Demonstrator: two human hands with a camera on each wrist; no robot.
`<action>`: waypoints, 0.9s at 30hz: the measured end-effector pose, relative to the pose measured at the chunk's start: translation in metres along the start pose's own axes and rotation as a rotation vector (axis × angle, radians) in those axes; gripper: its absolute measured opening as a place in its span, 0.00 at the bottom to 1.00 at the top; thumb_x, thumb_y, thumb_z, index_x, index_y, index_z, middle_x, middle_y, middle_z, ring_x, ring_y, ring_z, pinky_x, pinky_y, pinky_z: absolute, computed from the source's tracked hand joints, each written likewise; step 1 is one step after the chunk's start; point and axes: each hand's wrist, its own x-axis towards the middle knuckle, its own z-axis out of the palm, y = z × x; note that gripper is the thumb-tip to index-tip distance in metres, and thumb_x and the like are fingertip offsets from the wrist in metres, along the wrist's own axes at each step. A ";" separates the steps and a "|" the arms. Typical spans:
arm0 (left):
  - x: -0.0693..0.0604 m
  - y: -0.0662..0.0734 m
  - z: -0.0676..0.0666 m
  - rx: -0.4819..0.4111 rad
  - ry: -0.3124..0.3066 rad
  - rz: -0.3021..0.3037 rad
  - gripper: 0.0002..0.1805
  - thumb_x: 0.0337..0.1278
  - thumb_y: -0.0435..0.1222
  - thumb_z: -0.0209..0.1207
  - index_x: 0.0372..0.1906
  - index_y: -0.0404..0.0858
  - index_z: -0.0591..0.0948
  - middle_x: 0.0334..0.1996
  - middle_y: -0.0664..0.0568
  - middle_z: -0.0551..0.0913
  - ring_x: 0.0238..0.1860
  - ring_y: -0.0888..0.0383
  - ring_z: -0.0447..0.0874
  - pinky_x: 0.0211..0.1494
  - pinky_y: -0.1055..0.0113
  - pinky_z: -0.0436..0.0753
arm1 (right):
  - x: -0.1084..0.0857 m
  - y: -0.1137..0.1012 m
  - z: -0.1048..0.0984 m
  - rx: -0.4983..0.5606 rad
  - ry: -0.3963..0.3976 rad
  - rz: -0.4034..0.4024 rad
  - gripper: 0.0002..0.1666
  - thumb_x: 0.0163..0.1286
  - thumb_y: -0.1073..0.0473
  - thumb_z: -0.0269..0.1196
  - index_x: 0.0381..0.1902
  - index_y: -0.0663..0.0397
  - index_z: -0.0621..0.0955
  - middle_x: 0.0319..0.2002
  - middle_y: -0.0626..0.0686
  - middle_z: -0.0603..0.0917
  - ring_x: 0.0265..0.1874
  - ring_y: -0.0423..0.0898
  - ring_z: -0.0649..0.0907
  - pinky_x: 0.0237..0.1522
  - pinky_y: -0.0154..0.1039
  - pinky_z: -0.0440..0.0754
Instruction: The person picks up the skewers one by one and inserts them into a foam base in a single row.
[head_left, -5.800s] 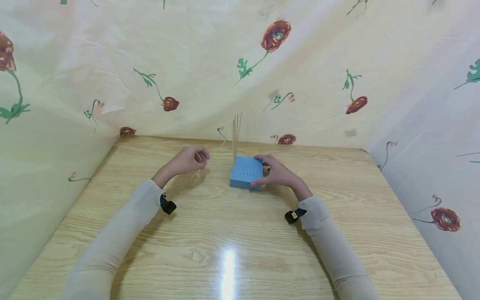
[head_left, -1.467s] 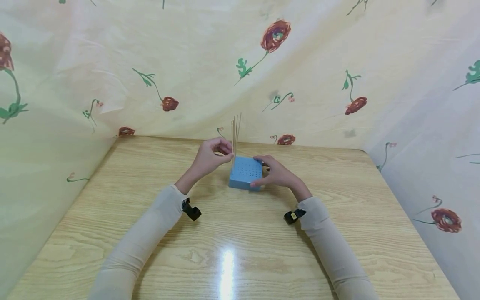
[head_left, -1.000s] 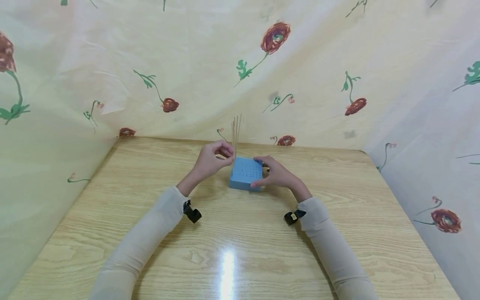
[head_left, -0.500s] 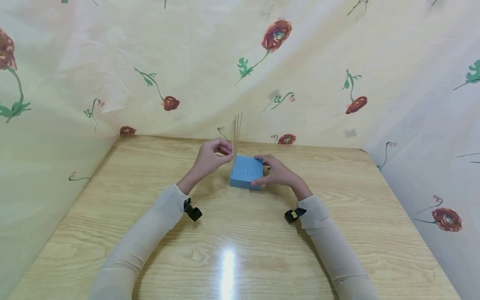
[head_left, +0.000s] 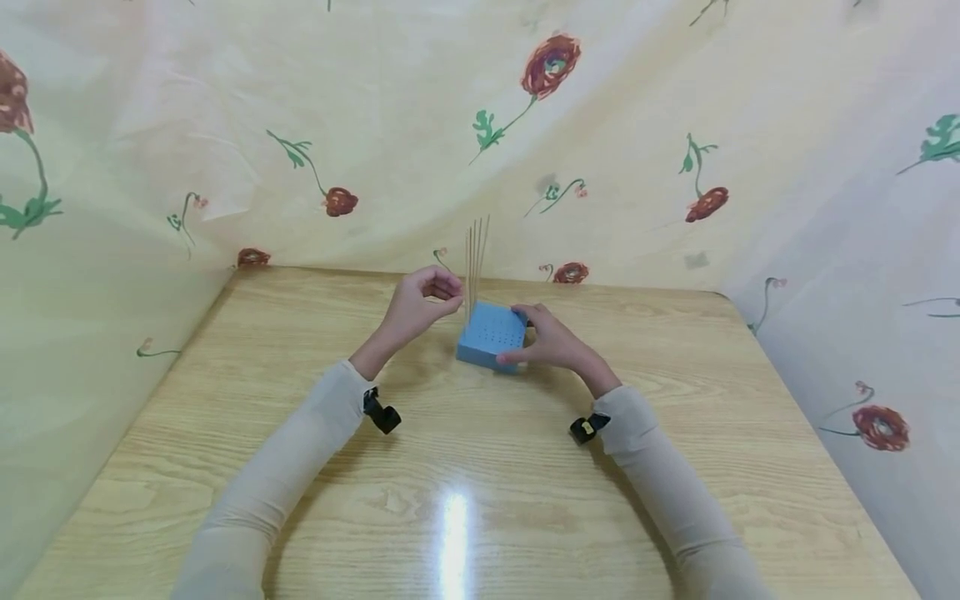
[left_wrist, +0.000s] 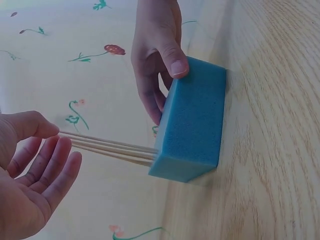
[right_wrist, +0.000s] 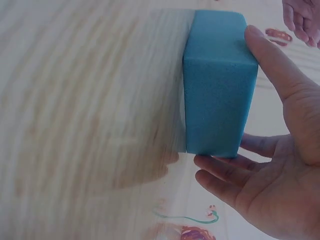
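Note:
A blue foam block [head_left: 491,329] with rows of small holes on top stands on the wooden table. Several thin wooden sticks [head_left: 474,258] rise from its left side, leaning slightly apart. My right hand [head_left: 553,337] holds the block by its right end, thumb at the near side and fingers at the far side; the right wrist view shows the thumb [right_wrist: 272,57] against the block's edge. Just left of the sticks, my left hand [head_left: 420,300] has its fingers loosely bent, close to the sticks. In the left wrist view its thumb [left_wrist: 42,125] covers part of the sticks.
The wood-grain table [head_left: 450,450] runs back to a flower-printed cloth [head_left: 420,150] behind and at both sides. A black camera [head_left: 385,417] sits on the left wrist and another black camera [head_left: 585,429] on the right.
The left hand came right from the table's left-middle with a thin stick, to the other sticks; now its fingers stand slightly off them. The block has turned a little under the right hand.

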 end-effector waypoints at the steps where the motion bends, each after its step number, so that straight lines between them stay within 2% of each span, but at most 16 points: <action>1: 0.000 -0.001 0.000 -0.002 0.004 0.000 0.09 0.60 0.24 0.65 0.44 0.25 0.82 0.43 0.34 0.86 0.38 0.60 0.84 0.49 0.64 0.86 | 0.000 0.000 0.001 -0.004 0.003 0.007 0.64 0.55 0.42 0.79 0.79 0.61 0.59 0.68 0.65 0.68 0.68 0.61 0.71 0.70 0.60 0.71; 9: 0.001 -0.011 -0.006 0.015 0.011 0.000 0.08 0.61 0.24 0.65 0.44 0.27 0.82 0.42 0.33 0.86 0.37 0.61 0.83 0.44 0.75 0.83 | 0.003 0.002 0.005 -0.063 0.026 0.046 0.66 0.57 0.35 0.76 0.80 0.60 0.56 0.70 0.67 0.66 0.67 0.61 0.72 0.69 0.60 0.72; 16: 0.002 -0.019 -0.019 0.100 -0.010 -0.029 0.07 0.65 0.29 0.64 0.45 0.30 0.83 0.42 0.37 0.86 0.39 0.56 0.84 0.39 0.76 0.82 | 0.004 0.002 0.007 -0.068 0.033 0.052 0.66 0.58 0.34 0.74 0.81 0.59 0.54 0.72 0.68 0.63 0.68 0.62 0.72 0.69 0.62 0.72; 20: 0.001 -0.024 -0.028 0.194 -0.023 -0.047 0.07 0.66 0.30 0.63 0.46 0.32 0.83 0.42 0.39 0.86 0.41 0.51 0.84 0.42 0.73 0.82 | 0.003 0.002 0.007 -0.062 0.025 0.051 0.67 0.59 0.34 0.73 0.81 0.59 0.51 0.73 0.70 0.61 0.70 0.65 0.70 0.70 0.64 0.70; 27: 0.001 -0.026 -0.048 0.369 -0.068 -0.050 0.09 0.69 0.31 0.60 0.49 0.34 0.83 0.43 0.41 0.87 0.45 0.48 0.85 0.53 0.57 0.84 | 0.001 0.003 -0.002 -0.097 0.018 0.053 0.69 0.58 0.30 0.72 0.82 0.56 0.50 0.77 0.70 0.56 0.73 0.67 0.66 0.71 0.67 0.69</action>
